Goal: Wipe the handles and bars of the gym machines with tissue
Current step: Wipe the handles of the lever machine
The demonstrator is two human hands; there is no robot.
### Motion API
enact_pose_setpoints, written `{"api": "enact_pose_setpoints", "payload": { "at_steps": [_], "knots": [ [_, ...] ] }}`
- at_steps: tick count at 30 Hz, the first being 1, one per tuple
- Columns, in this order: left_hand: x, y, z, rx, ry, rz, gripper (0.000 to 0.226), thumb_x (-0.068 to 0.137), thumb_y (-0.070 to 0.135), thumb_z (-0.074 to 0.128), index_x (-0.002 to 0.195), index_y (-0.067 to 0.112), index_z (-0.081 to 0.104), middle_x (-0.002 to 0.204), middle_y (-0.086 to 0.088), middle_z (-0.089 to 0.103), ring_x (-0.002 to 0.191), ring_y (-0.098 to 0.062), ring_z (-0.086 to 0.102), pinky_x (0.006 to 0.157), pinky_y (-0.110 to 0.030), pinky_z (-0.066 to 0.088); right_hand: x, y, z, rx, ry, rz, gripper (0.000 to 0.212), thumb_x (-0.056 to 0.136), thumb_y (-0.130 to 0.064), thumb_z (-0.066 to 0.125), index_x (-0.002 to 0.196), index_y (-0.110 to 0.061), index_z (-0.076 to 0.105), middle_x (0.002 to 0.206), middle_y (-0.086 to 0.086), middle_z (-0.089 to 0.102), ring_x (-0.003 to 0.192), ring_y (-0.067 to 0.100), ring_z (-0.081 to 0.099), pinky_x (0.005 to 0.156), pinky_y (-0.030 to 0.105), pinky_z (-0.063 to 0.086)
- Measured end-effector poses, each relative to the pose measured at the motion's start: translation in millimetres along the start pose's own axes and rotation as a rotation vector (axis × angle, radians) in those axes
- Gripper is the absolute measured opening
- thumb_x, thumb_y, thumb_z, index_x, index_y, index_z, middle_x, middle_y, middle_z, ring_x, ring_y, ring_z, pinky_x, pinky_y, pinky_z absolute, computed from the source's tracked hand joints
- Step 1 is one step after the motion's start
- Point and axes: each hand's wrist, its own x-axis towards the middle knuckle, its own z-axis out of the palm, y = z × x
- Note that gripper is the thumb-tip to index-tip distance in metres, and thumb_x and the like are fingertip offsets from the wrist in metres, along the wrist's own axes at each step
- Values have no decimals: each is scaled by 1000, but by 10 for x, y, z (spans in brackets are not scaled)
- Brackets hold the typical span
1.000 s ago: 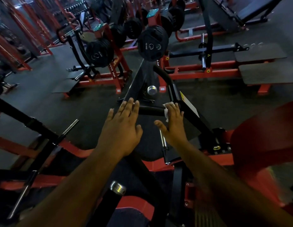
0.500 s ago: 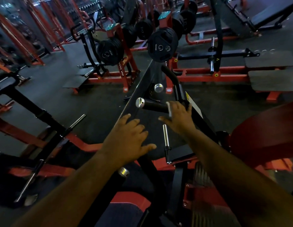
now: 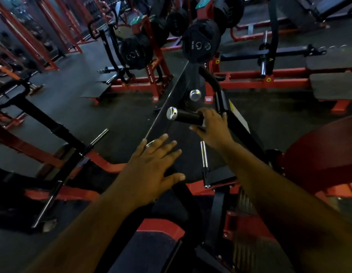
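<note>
Tissue, only a white edge showing, is being pressed against the black handle near its inner end by the right hand, whose fingers are curled over it. The left hand is being held flat, fingers spread, gripping nothing, below the handle's chrome cap.

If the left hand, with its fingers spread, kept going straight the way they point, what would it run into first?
Probably the black handle that the right hand grips; the left hand points up toward it, though depth is unclear.
</note>
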Motion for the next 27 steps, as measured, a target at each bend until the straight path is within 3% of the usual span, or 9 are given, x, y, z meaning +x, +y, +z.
{"api": "enact_pose_setpoints", "payload": {
  "at_steps": [3, 6, 8, 12, 16, 19, 22, 24, 27],
  "knots": [
    [-133, 162, -16, 68, -47, -77, 72, 92, 70, 33, 145, 28, 57, 163, 1, 39, 157, -19, 14, 124, -62, 14, 56, -317, 5, 74, -12, -150, 62, 87, -47, 74, 138, -19, 52, 136, 2, 57, 131, 25, 52, 119, 66, 18],
    [-49, 213, -88, 181, -193, -124, 77, 92, 71, 22, 157, 32, 38, 171, 3, 20, 159, -17, -7, 124, -61, -8, 58, -535, 35, 69, -11, -269, 65, 89, -56, 64, 141, -18, 50, 138, 1, 55, 133, 21, 50, 120, 61, 22],
    [-7, 225, -98, 192, -246, -130, 75, 96, 70, 29, 161, 33, 26, 172, 4, 11, 157, -16, -17, 123, -59, -16, 38, -402, 42, 3, 28, -237, 62, 91, -62, 59, 135, -19, 54, 132, 0, 59, 128, 21, 54, 119, 63, 24],
    [-18, 257, -107, 119, -233, -168, 78, 91, 70, 28, 160, 35, 27, 172, 8, 10, 156, -13, -21, 124, -56, -15, 84, -222, -46, -30, 4, -81, 72, 79, -72, 68, 124, -17, 60, 121, 3, 64, 117, 26, 60, 115, 64, 29],
    [-14, 254, -110, 88, -202, -179, 77, 93, 69, 34, 160, 34, 28, 172, 7, 10, 156, -11, -20, 125, -55, -14, 133, -640, -69, 148, -71, -292, 78, 83, -42, 81, 147, -12, 47, 135, 10, 59, 130, 27, 51, 123, 53, 23],
    [-19, 270, -119, 45, -193, -187, 73, 97, 66, 44, 161, 34, 27, 172, 8, 8, 155, -10, -21, 125, -53, -16, 90, -602, -75, 109, -59, -390, 72, 96, -23, 68, 157, -9, 32, 150, 14, 49, 145, 27, 38, 127, 49, 15],
    [-11, 278, -126, 11, -154, -194, 72, 96, 64, 47, 160, 34, 31, 172, 10, 11, 156, -9, -17, 125, -50, -16, -113, -183, -15, -20, 46, -384, 59, 102, -11, 51, 158, -10, 34, 161, 9, 39, 153, 21, 29, 127, 45, 17],
    [-9, 267, -116, -7, -135, -186, 73, 95, 64, 50, 159, 33, 33, 171, 9, 15, 157, -9, -14, 125, -50, -15, -379, 35, 85, 33, 190, -260, 54, 103, -9, 45, 156, -11, 39, 161, 3, 40, 152, 19, 31, 125, 43, 23],
    [1, 250, -125, -32, -116, -185, 76, 93, 65, 51, 159, 32, 32, 172, 8, 12, 157, -9, -13, 126, -49, -13, -557, -108, 211, 856, 505, 435, 41, 104, -2, 46, 144, -8, 55, 142, 4, 59, 137, 20, 53, 113, 35, 45]
  ]
}}
